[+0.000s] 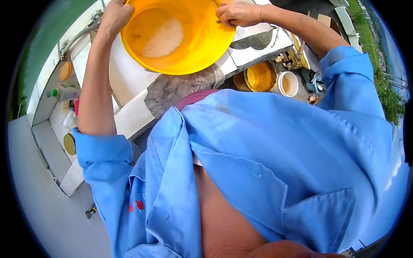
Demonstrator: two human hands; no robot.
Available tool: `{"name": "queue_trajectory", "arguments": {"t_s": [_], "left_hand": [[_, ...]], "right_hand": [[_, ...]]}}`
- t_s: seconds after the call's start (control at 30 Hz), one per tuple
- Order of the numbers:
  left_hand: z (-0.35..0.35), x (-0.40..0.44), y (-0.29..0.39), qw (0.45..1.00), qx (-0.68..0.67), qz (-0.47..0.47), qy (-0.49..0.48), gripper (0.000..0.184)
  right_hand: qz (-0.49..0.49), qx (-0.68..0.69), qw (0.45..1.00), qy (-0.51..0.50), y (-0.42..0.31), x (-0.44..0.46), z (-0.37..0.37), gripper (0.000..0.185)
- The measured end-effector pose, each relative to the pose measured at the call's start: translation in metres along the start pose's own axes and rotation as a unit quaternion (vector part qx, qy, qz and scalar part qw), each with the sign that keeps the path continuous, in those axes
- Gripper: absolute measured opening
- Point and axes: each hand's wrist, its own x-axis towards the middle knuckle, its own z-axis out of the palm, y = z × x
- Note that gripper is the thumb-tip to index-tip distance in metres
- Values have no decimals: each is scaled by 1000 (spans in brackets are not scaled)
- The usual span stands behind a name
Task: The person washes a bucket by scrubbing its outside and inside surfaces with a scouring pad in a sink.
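Observation:
A large yellow basin [202,38] is held up at the top of the view, tilted so that its inside shows. A pale, whitish patch [165,38] lies at its bottom; whether it is liquid or bare plastic I cannot tell. My left hand [116,17] is closed round the basin's left rim. On the opposite side, my right hand [241,13] grips the right rim with curled fingers. Below the basin, a wrinkled grey cloth [178,92] drapes over the edge of the white tiled counter [133,118].
A tap [95,18] stands at the upper left. Along the left ledge are a green-capped bottle [66,92] and a round orange lid [66,71]. Below the counter on the right sit a yellow bucket [261,77], a white bucket [288,84] and wood scraps [294,59].

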Motion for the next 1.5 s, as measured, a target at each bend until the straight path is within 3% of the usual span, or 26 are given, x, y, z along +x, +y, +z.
{"name": "queue_trajectory", "arguments": {"t_s": [0.07,0.1,0.17,0.2,0.23,0.27,0.3,0.33,0.4,0.47,0.5,0.53,0.6,0.73,0.8,0.87,0.9,0.93,1.0,1.07,1.27,1.33,1.4,1.47,1.5], "left_hand": [[2,2,-5,999,-34,2,-14,37],[-2,-2,-4,999,-33,2,-14,37],[-13,-17,7,999,32,-1,-1,37],[-23,-32,25,996,93,-13,8,38],[-37,-49,56,974,201,-103,13,38],[-41,-55,66,974,201,-108,12,38],[-44,-59,73,982,161,-103,5,38],[-45,-60,79,988,121,-95,-4,38],[-42,-58,91,983,118,-141,-5,37],[-21,-40,64,977,113,-180,-7,36],[10,-11,2,986,-97,-137,-21,42],[27,7,-27,948,-303,-88,-39,50],[29,10,-16,963,-250,-93,-31,51],[27,6,-6,976,-193,-97,10,54],[25,6,-12,980,-177,-94,-2,53],[9,-8,2,982,-161,-94,-11,53],[-11,-31,41,993,36,-112,26,43],[-22,-45,61,963,232,-126,60,36],[-21,-24,9,972,197,-113,58,35],[-5,-17,6,996,71,-53,31,34],[6,-10,5,995,-92,7,-28,33],[4,-11,9,991,-125,14,-46,33],[1,-14,15,982,-176,8,-71,33],[1,-12,7,965,-243,-35,-96,32],[8,-6,-9,978,-187,-41,-86,30]], "right_hand": [[-166,2,985,43,25,2,-20,10],[-169,-3,985,42,20,-2,-36,10],[-189,-60,961,191,-3,-17,-50,11],[-159,-20,948,274,-14,-21,-43,11],[-42,233,916,324,-10,-13,-8,11],[81,466,810,346,-5,-6,25,11],[88,174,874,445,-25,-13,26,12],[155,76,886,429,-34,-24,40,6],[209,98,849,476,-66,-20,67,8],[236,135,842,466,-92,-19,75,10],[241,158,839,461,-99,-18,79,9],[239,163,846,448,-110,-18,74,8],[217,163,868,415,-130,-11,69,4],[177,244,858,415,-169,24,59,5],[133,319,824,449,-180,38,51,6],[118,317,830,444,-174,33,51,10],[72,248,861,439,-162,22,55,11],[24,175,885,430,-145,11,59,13],[20,32,924,379,-92,-12,60,16],[30,-77,939,335,-41,-16,45,17],[25,-17,939,343,-38,39,-27,14],[27,250,921,298,-48,80,7,16],[100,523,831,158,-100,93,11,15],[46,551,819,154,-148,81,0,18],[50,554,819,142,-159,73,2,18]]}}
